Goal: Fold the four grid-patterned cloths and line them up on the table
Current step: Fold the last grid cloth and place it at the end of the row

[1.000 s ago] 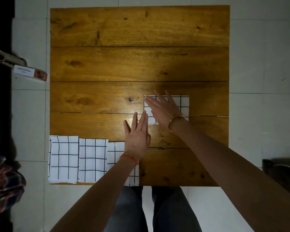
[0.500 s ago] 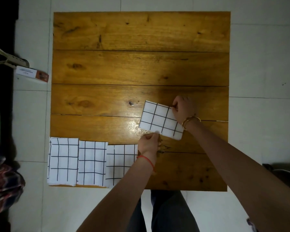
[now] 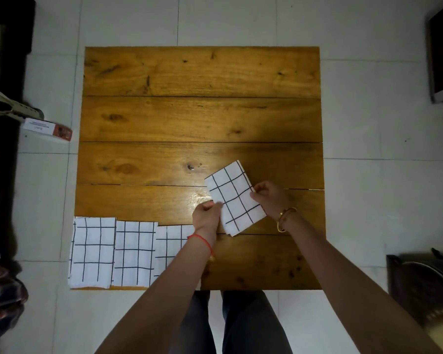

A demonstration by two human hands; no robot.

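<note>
At the near right of the wooden table (image 3: 200,118), in the head view, both hands hold the fourth folded grid cloth (image 3: 234,198). The left hand (image 3: 206,217) pinches its left edge, fingers closed on the fabric. The right hand (image 3: 270,198) pinches its right edge in the same way. The cloth is rotated out of square with the table edges, and its far corner points away from the person. Whether it rests on the boards or is raised just above them cannot be determined.

Three folded cloths lie in a row along the near left edge: the left cloth (image 3: 92,251), the middle cloth (image 3: 134,252) and the third cloth (image 3: 173,249). Neighbouring cloths touch or nearly touch. The left forearm covers part of the third.

Step in hand, by judgement: placement of the last cloth, as all four appear folded. The next move calls for turning the held cloth square to the row and setting it down just beside the third cloth, with near edges aligned. The free boards to the right of the third cloth appear sufficient. Both pinches should hold until the cloth lies flat, or the fold may open.

The table top consists of wide varnished planks with knots and a bright glare patch near the hands. It stands on a pale tiled floor (image 3: 368,72). A small carton (image 3: 48,129) lies off the table at the left. Dark furniture occupies the frame edges. The room is dim.
</note>
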